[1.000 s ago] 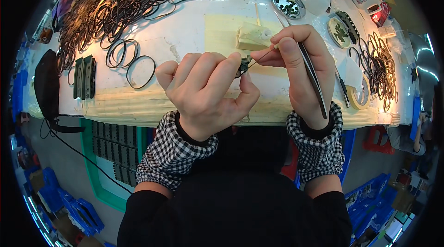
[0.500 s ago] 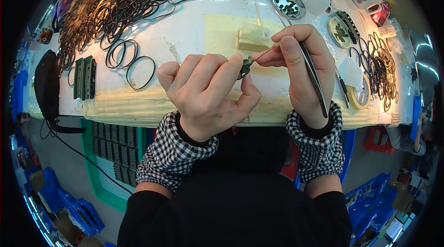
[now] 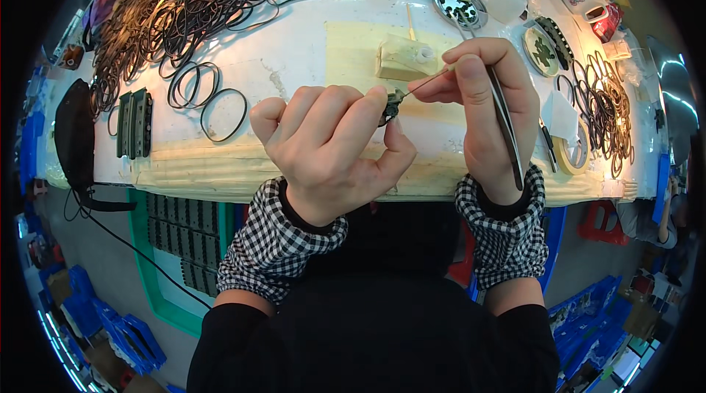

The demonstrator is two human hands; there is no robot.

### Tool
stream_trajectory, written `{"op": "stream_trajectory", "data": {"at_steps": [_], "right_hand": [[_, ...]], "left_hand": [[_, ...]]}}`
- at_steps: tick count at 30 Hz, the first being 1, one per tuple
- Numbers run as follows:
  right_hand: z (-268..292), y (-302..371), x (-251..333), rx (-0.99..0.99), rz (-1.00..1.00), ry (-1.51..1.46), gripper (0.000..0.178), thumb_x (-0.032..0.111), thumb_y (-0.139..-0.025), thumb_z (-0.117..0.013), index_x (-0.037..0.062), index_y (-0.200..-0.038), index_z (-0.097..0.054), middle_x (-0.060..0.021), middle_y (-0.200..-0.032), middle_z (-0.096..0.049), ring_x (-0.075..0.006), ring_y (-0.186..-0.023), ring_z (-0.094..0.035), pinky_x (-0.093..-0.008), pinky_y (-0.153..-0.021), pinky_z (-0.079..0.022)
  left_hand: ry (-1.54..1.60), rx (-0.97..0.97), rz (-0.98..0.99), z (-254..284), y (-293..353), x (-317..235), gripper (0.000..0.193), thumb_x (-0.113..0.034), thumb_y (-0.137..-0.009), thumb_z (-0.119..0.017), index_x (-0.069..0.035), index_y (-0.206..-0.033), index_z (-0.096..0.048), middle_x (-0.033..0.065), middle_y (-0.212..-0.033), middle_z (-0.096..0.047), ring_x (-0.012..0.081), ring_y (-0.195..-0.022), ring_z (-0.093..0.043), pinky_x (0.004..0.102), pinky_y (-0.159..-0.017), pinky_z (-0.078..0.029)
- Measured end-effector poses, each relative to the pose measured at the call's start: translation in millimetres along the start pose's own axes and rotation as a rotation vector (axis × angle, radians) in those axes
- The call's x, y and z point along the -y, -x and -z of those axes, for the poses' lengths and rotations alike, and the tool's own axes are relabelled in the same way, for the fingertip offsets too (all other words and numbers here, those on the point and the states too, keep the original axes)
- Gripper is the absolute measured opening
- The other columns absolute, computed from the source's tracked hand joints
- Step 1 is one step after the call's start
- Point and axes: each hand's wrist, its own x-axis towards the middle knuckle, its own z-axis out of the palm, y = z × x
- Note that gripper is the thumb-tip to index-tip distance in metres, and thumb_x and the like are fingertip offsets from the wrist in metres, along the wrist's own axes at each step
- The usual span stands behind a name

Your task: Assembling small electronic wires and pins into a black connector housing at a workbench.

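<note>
Between the thumb and index finger of my left hand [image 3: 323,150], a small dark green part [image 3: 392,108] is pinched, mostly covered by the fingertips. My right hand [image 3: 489,132] grips a thin pointed rod [image 3: 429,81] at thumb and fingertips. Its tip reaches to the upper right side of the part; whether it touches cannot be made out. The same hand also keeps a pair of metal tweezers [image 3: 506,117] along the palm, their tips pointing away from me. Just beyond both hands lies a pale yellow block [image 3: 401,62] on a yellow sheet.
A heap of dark rubber-like rings [image 3: 191,7] covers the far left, with a green ribbed piece [image 3: 134,124] nearer. Far right stand a round dish of tiny dark parts [image 3: 450,2], a second dish [image 3: 541,53], a tape roll [image 3: 581,149] and more rings [image 3: 607,117].
My right hand has shifted slightly to the right, carrying the rod and swinging the tweezers' far end rightward. My left hand and the small part stay nearly where they were.
</note>
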Motion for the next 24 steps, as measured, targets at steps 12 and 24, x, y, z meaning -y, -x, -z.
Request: {"op": "stream_trajectory", "data": {"at_steps": [12, 24], "right_hand": [[16, -20, -19, -0.126, 0.636, 0.937, 0.007, 0.004, -0.081, -0.069, 0.0040, -0.086, -0.064, -0.0069, -0.078, -0.061, -0.0216, -0.069, -0.057, -0.0309, -0.060, -0.046], [-1, 2, -3, 0.069, 0.015, -0.020, 0.013, 0.011, -0.098, -0.052, -0.0021, -0.097, -0.054, -0.0064, -0.084, -0.063, -0.0112, -0.075, -0.067, -0.0216, -0.069, -0.053]], "left_hand": [[-0.014, 0.004, 0.001, 0, -1, -1, 0.027, -0.019, -0.058, -0.067, -0.009, -0.082, -0.068, 0.0007, -0.070, -0.059, 0.0152, -0.063, -0.052, 0.0298, -0.072, -0.030], [-0.001, 0.004, 0.014, 0, 0, -1, 0.026, -0.019, -0.059, -0.068, -0.010, -0.083, -0.069, -0.0001, -0.070, -0.059, 0.0148, -0.063, -0.052, 0.0296, -0.071, -0.030]]}}
